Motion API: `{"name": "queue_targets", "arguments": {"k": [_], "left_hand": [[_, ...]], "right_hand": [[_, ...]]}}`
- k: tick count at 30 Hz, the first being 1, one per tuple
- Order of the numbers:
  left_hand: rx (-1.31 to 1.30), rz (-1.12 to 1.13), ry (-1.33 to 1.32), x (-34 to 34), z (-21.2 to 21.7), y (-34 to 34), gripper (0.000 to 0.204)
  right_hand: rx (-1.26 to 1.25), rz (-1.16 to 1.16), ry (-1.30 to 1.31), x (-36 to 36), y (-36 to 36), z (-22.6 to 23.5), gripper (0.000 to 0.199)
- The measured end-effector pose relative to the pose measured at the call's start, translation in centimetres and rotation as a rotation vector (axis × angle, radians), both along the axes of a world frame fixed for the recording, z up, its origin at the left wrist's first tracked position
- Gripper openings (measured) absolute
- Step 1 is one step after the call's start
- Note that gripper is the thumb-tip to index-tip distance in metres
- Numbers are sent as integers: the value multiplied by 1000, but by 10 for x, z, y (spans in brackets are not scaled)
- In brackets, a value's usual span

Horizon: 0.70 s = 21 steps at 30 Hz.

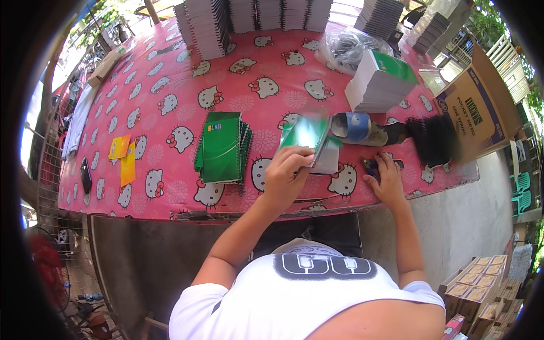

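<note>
Tilted above the tabletop [170, 198], a green notebook [305, 131] was pinched at its lower edge by the left hand [290, 169], presumably for control; the dark tool [370, 164] was partly covered by the right hand [387, 180] (grip unclear!), perhaps for readiness.

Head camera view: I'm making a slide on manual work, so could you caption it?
Left hand holding a green notebook, right hand on a dark tool, at a pink-covered table.

- One wide fisheye view from the person's head, facing down and forward across the table [170, 201]
- Close above the shirt [255, 303], with left hand [288, 173] and right hand [389, 184] near mid-picture
- Table edge bowing toward a dark, rounded rim
</note>
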<state>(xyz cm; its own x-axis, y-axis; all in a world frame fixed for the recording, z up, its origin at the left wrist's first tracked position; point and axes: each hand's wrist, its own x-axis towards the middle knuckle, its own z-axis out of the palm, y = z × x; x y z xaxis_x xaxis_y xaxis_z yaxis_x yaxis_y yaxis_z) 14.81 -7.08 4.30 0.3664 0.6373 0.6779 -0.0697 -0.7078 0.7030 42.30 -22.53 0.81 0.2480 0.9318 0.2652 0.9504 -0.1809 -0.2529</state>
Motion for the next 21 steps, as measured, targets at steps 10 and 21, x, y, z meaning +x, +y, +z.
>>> {"name": "queue_targets", "arguments": {"k": [10,21], "left_hand": [[-8,128,-49,12,-3,-10,22],[96,100,-56,2,-7,-10,26]], "right_hand": [[46,12,527,-67,-5,54,45],[-220,238,1384,-106,36,64,38]]}}
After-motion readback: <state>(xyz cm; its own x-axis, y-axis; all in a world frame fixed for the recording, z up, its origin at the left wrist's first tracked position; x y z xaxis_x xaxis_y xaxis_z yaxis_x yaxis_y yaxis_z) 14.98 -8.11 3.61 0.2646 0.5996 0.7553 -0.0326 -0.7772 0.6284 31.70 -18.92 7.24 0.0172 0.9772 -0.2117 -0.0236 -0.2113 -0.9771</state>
